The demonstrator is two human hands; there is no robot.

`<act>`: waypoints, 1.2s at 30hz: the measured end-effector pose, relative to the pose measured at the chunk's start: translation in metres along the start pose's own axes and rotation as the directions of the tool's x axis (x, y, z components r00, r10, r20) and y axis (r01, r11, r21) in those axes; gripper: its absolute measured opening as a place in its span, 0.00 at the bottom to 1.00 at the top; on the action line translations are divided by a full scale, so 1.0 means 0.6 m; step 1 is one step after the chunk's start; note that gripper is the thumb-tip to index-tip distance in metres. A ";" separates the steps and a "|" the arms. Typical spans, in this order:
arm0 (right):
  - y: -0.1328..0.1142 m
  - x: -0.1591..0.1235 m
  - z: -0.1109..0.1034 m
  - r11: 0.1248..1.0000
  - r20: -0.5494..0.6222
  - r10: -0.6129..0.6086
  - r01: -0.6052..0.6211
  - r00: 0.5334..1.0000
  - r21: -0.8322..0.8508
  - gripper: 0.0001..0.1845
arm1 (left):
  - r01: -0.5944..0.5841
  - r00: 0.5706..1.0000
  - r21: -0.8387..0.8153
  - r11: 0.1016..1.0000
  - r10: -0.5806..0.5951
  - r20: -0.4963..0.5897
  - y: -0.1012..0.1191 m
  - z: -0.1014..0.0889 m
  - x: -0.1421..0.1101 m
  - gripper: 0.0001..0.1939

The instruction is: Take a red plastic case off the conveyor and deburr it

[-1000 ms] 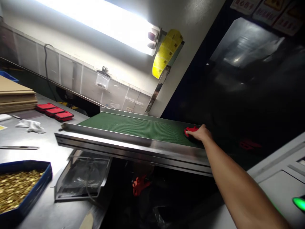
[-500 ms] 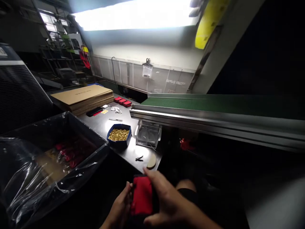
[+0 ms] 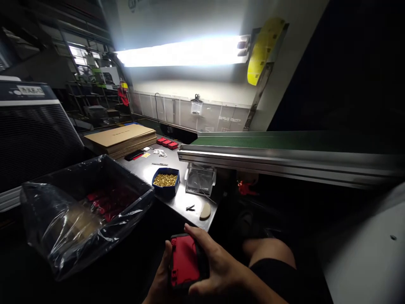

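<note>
A small red and black plastic case (image 3: pixel 186 259) is held between both hands, low in the middle of the view. My left hand (image 3: pixel 161 272) presses its left side, the thumb along the edge and the other fingers hidden behind. My right hand (image 3: pixel 213 261) wraps the right side, with fingertips at the top corner and the thumb near the bottom. Just beyond the hands, on the metal table (image 3: pixel 177 207), lie a round tan disc (image 3: pixel 205 211) and a small dark tool (image 3: pixel 190 208). Behind these stands a blue bin (image 3: pixel 166 181) of small brass-coloured parts.
To the left, a plastic-lined crate (image 3: pixel 126 169) holds several red pieces. A green conveyor belt (image 3: pixel 240 141) runs off to the right. Farther back are stacked cardboard sheets (image 3: pixel 122 137), red cases (image 3: pixel 167 143) and a clear tray (image 3: pixel 200 179). A bright lamp (image 3: pixel 180 52) hangs above.
The camera view has tilted up and shifted slightly, so the bench appears lower and farther right. The case has turned a little between the hands, showing its red face more clearly.
</note>
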State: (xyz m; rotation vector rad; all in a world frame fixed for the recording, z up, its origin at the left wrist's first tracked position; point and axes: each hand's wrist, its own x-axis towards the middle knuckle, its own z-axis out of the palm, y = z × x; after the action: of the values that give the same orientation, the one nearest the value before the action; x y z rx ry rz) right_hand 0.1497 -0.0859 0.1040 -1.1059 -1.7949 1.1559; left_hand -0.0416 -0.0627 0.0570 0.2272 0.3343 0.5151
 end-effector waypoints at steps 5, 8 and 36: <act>0.108 0.055 -0.044 0.956 -0.217 0.252 -0.277 0.943 -0.094 0.34 | -0.273 0.924 0.116 0.955 0.294 -0.245 0.035 -0.010 -0.004 0.41; 0.188 0.096 -0.067 0.867 -0.375 0.318 -0.427 0.871 -0.256 0.20 | -0.401 0.854 0.116 0.909 0.416 -0.313 0.062 -0.001 0.000 0.38; 0.323 0.216 -0.044 0.505 -0.234 0.008 -0.206 0.972 -0.838 0.12 | -0.605 0.580 0.320 0.729 0.679 -0.449 0.114 0.051 0.053 0.45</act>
State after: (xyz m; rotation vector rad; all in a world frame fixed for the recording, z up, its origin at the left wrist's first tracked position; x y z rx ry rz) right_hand 0.1781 0.0861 -0.0529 -1.8364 -2.1912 0.0640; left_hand -0.0343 0.0077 0.0972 0.3349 0.8644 1.3120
